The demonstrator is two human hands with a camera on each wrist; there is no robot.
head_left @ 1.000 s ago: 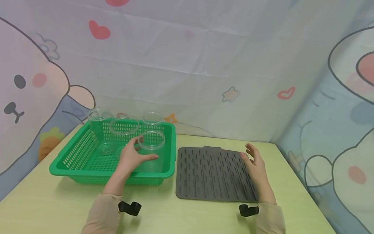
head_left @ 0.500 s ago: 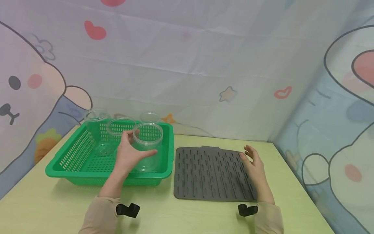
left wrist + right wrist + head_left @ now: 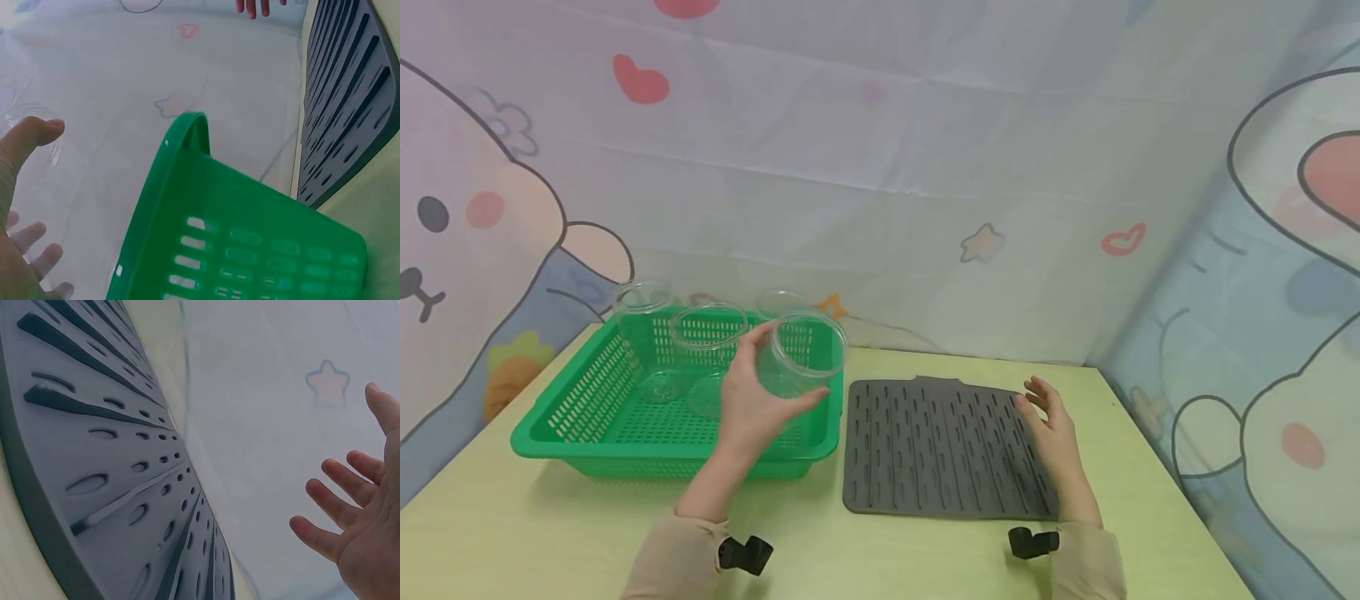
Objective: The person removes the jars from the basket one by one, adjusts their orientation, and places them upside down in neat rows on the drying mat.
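My left hand [image 3: 754,408] grips a clear plastic cup [image 3: 793,371] by its side, thumb in front and fingers behind. The cup is tilted, its mouth turned to the right, over the right part of a green basket [image 3: 625,451]. In the left wrist view the thumb [image 3: 28,139] lies against the cup's faint outline. Near the right edge of a grey ridged mat [image 3: 943,450], my right hand [image 3: 1054,437] is raised with relaxed, spread fingers and nothing in them. The right wrist view shows that hand [image 3: 369,531] beside the mat.
Inside the basket stand 3 more clear cups: a left one [image 3: 643,333], a middle one [image 3: 709,354] and a back right one [image 3: 779,302]. The pale green table [image 3: 865,567] meets a printed cloth backdrop [image 3: 880,208] behind and at the sides.
The left hand has taken hold of the front right cup, raised it and tipped it to the right. The right hand has stayed nearly still; the view has shifted slightly.
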